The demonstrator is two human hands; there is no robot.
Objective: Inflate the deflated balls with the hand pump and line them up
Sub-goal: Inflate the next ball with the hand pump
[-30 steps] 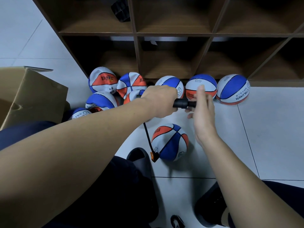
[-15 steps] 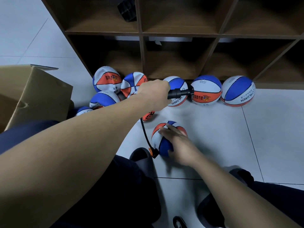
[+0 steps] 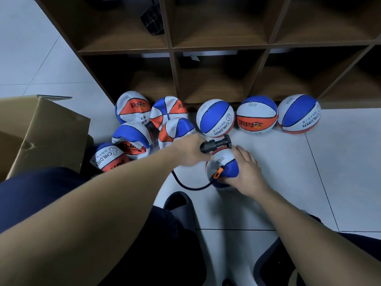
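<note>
My left hand (image 3: 190, 151) grips the black hand pump (image 3: 216, 145), whose handle end points right. Its black hose (image 3: 189, 186) loops down to an orange connector (image 3: 217, 174) at the ball. My right hand (image 3: 246, 172) holds that red, white and blue ball (image 3: 223, 166) on the floor, fingers wrapped round its right side. Three inflated balls (image 3: 256, 114) stand in a row against the shelf base. Several deflated, dented balls (image 3: 134, 139) lie piled to the left.
A brown wooden cubby shelf (image 3: 218, 48) fills the top, with a dark object (image 3: 152, 19) in one upper cubby. An open cardboard box (image 3: 41, 133) stands at the left. My dark-trousered knees and black slippers (image 3: 181, 205) are below, on a white tiled floor (image 3: 329, 172).
My right hand left the pump handle and dropped onto the ball, then turned it so the connector faces up. The left hand brought the pump down close above the ball.
</note>
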